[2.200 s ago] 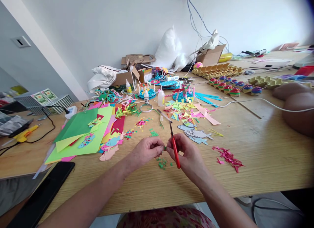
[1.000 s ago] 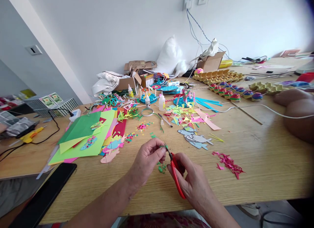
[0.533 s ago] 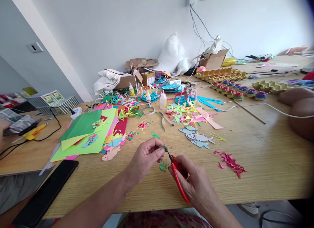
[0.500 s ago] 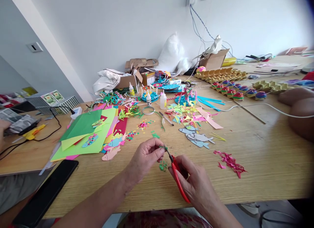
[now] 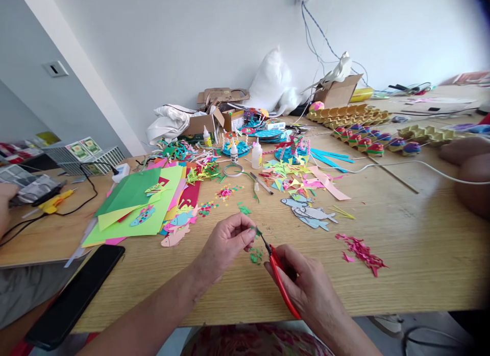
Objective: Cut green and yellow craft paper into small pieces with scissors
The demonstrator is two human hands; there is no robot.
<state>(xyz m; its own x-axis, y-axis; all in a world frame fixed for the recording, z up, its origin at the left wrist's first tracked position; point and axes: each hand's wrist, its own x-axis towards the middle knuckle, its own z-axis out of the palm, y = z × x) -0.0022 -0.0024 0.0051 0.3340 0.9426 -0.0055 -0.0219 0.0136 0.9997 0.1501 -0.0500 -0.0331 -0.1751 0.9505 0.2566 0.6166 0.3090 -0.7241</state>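
Observation:
My left hand (image 5: 234,239) pinches a small piece of green paper (image 5: 257,231) above the table's front part. Red-handled scissors (image 5: 282,282) are in my right hand (image 5: 300,279), with their dark blades pointing up and left to the green piece. Under my fingertips, little green clippings (image 5: 255,255) lie on the wood, and more green bits (image 5: 244,210) sit just beyond my left hand. Cut-out grey and blue fish (image 5: 312,213) lie beyond the scissors. A heap of dark pink paper scraps (image 5: 363,254) is to the right.
Coloured sheets (image 5: 130,192) and a black phone (image 5: 76,294) are at the left. Glue bottles (image 5: 256,154) and mixed scraps stand farther back. Painted egg-carton pieces (image 5: 375,148), a thin stick (image 5: 398,177) and a white cable are at the right, near another person's arm.
The view has shifted slightly, so most things appear a little to the right. Both hands keep nearly the same pose at the green piece, with the scissors still in my right hand.

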